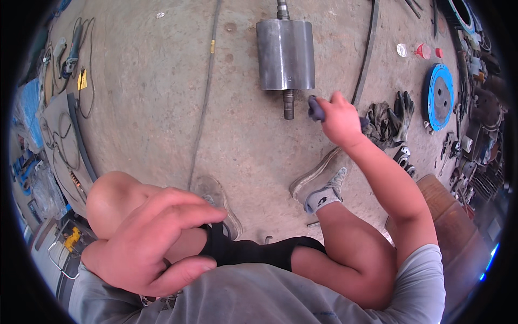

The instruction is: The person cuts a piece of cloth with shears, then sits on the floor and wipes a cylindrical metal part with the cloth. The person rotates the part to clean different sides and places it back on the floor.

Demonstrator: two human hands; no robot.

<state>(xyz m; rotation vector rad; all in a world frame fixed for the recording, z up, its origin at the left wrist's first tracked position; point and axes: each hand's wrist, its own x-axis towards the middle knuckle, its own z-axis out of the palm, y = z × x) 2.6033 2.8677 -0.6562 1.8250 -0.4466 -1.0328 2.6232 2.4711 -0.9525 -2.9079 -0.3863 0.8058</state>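
Observation:
A steel roller [286, 54] with a stub shaft at each end lies on the concrete floor ahead of me. Just right of its near threaded-looking shaft end, my right hand [340, 120] is closed round a dark bluish-grey rag [317, 109], whose ends stick out on both sides of the fist. The rag and the roller are apart. Over my left thigh, close to my body, hovers my left hand [162, 237], fingers stretched out and thumb apart, with nothing in it. Beyond my right hand sit dark work gloves [396, 119] in a crumpled heap.
A blue-rimmed round flange [438, 97] lies at the right, near a red lid [423, 51]. A long metal bar [368, 51] and a cable [208, 81] run along the floor. An angle grinder [73, 54] with its cord is at the far left. Metal parts crowd the right edge.

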